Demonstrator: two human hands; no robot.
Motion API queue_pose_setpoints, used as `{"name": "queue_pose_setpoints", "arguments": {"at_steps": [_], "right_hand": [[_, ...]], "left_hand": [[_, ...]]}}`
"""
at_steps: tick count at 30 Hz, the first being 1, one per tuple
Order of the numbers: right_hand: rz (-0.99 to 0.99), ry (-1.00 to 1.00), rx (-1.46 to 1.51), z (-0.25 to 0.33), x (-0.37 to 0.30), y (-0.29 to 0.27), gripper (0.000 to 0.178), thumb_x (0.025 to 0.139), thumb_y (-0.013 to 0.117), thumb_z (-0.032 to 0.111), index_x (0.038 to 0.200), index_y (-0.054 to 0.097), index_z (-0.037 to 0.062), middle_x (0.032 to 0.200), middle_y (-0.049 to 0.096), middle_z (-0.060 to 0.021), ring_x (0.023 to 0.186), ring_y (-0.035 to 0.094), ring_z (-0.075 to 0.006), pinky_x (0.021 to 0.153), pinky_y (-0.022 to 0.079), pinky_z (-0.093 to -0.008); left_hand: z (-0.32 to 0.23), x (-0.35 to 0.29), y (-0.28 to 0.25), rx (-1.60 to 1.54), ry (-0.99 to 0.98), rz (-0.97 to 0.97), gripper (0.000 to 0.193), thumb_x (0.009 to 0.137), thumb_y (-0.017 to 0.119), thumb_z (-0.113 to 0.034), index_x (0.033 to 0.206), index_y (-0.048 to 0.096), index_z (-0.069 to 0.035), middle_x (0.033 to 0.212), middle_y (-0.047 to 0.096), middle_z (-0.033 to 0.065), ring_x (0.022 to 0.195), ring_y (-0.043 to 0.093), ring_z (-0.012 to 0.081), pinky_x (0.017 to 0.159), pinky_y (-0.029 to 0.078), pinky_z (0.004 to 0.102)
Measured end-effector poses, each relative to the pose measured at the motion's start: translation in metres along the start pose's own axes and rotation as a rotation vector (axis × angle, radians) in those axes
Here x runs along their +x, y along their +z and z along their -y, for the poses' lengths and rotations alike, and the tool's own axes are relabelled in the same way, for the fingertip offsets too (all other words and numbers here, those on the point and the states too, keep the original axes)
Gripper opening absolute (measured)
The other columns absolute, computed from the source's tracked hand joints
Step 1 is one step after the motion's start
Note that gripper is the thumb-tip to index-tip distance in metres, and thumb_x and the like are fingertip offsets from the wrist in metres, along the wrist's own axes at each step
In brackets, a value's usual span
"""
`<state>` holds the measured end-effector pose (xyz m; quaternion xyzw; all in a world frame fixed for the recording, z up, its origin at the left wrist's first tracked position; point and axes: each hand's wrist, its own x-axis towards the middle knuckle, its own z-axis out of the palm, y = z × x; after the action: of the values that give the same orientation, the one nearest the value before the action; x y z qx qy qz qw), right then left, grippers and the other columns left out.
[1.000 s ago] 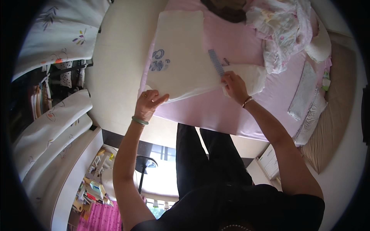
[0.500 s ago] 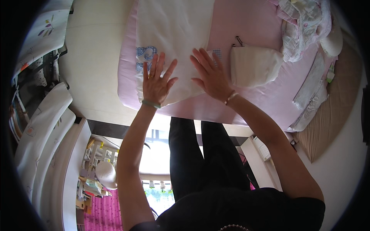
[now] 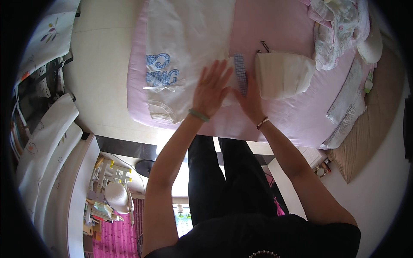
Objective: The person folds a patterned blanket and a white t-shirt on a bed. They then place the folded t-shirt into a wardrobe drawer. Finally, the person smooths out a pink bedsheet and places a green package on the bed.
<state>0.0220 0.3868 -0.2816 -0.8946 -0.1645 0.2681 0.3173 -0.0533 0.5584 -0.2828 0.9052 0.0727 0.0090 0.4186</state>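
Note:
A white garment (image 3: 185, 47) with blue script on it lies spread flat on a pink bed (image 3: 275, 116). My left hand (image 3: 211, 88) rests palm down on its right part, fingers spread, a green bangle at the wrist. My right hand (image 3: 248, 99) lies flat just beside it, at the garment's right edge, touching a small blue checked strip (image 3: 241, 74). Neither hand holds anything. A folded white garment (image 3: 284, 75) sits directly right of my right hand.
A heap of pale, patterned clothes (image 3: 340, 30) lies at the bed's far right corner, with folded light cloths (image 3: 348, 103) along the right edge. A brown mat (image 3: 370, 129) lies past them. White padded shapes (image 3: 47, 142) and a cluttered shelf (image 3: 103, 189) stand at left.
A second ago both hands were at the garment's near edge. They then went flat and apart on it, and now lie close together further to its right.

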Motion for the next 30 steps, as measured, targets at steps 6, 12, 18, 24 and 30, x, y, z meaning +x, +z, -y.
{"name": "queue_pose_setpoints", "arguments": {"at_steps": [6, 12, 18, 24, 30], "right_hand": [[0.279, 0.412, 0.445, 0.041, 0.014, -0.029, 0.069, 0.076, 0.072, 0.014, 0.133, 0.036, -0.005, 0.099, 0.06, -0.0173, 0.085, 0.063, -0.0276, 0.077, 0.052, -0.036], [0.236, 0.086, 0.251, 0.141, 0.01, 0.027, 0.066, 0.08, 0.07, 0.019, 0.133, 0.037, -0.0032, 0.102, 0.06, -0.0184, 0.088, 0.064, -0.0265, 0.075, 0.052, -0.0342], [0.287, -0.398, -0.224, 0.143, 0.03, 0.05, 0.058, 0.087, 0.064, 0.035, 0.135, 0.043, 0.0127, 0.128, 0.053, -0.0081, 0.116, 0.051, -0.0253, 0.093, 0.045, -0.0428], [0.349, -0.784, -0.693, 0.096, 0.062, 0.045, 0.07, 0.082, 0.063, 0.044, 0.141, 0.039, 0.017, 0.151, 0.03, 0.0005, 0.142, 0.021, -0.0175, 0.115, 0.018, -0.044], [0.392, -0.82, -0.7, 0.078, 0.085, 0.055, 0.07, 0.083, 0.06, 0.047, 0.142, 0.037, 0.0169, 0.152, 0.028, 0.0016, 0.142, 0.02, -0.0164, 0.116, 0.016, -0.0442]], "left_hand": [[-0.01, -0.012, 0.017, -0.834, -0.369, -0.282, 0.055, 0.093, 0.047, -0.011, 0.145, 0.031, -0.006, 0.15, 0.034, 0.0099, 0.139, 0.031, 0.0269, 0.115, 0.02, 0.0385], [-0.003, -0.102, 0.016, -1.521, -0.661, -0.475, 0.057, 0.089, 0.047, -0.001, 0.144, 0.031, 0.0, 0.142, 0.042, 0.0119, 0.134, 0.038, 0.0212, 0.111, 0.028, 0.0336], [-0.014, -0.132, 0.001, -1.242, -0.957, -0.449, 0.051, 0.088, 0.047, -0.002, 0.137, 0.038, -0.002, 0.127, 0.05, 0.0118, 0.123, 0.048, 0.0216, 0.097, 0.042, 0.0332], [0.023, -0.084, -0.058, 0.298, -0.13, -0.053, 0.055, 0.09, 0.059, -0.026, 0.142, 0.04, -0.022, 0.147, 0.037, 0.0072, 0.137, 0.032, 0.0285, 0.113, 0.023, 0.048], [0.09, -0.084, -0.072, 0.341, -0.008, 0.188, 0.059, 0.087, 0.059, -0.035, 0.142, 0.038, -0.032, 0.152, 0.028, 0.0018, 0.141, 0.026, 0.023, 0.115, 0.017, 0.049]]}}
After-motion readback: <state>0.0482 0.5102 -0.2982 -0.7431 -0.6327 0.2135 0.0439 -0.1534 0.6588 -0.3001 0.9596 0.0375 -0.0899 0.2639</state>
